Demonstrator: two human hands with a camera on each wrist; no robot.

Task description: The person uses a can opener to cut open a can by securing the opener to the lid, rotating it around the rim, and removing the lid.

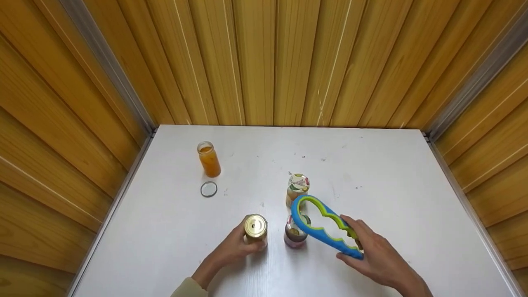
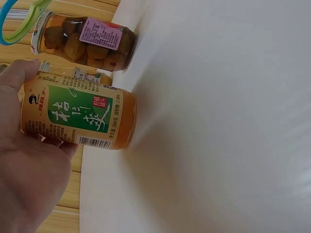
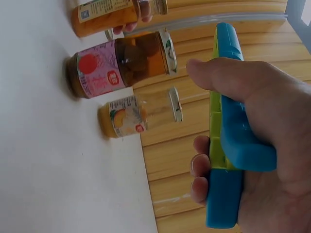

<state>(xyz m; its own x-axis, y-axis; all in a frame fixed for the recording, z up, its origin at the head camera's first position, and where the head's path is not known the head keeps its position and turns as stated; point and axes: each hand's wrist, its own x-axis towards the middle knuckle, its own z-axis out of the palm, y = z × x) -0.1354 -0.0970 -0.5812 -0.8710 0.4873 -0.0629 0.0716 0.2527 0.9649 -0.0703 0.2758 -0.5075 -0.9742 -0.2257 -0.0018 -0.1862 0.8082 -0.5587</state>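
A gold-lidded jar stands on the table, and my left hand grips it round its side. In the left wrist view this jar carries a tan and green label. My right hand holds a blue and green jar opener by its handle end, its loop raised above the table. Partly behind that loop is a jar of dark round fruit with a pink label. Beyond it stands a jar of pale yellow fruit; both have patterned lids on.
A lidless jar of orange contents stands at the back left of the white table. Its loose lid lies just in front. Wood-patterned walls enclose the table at the back and both sides.
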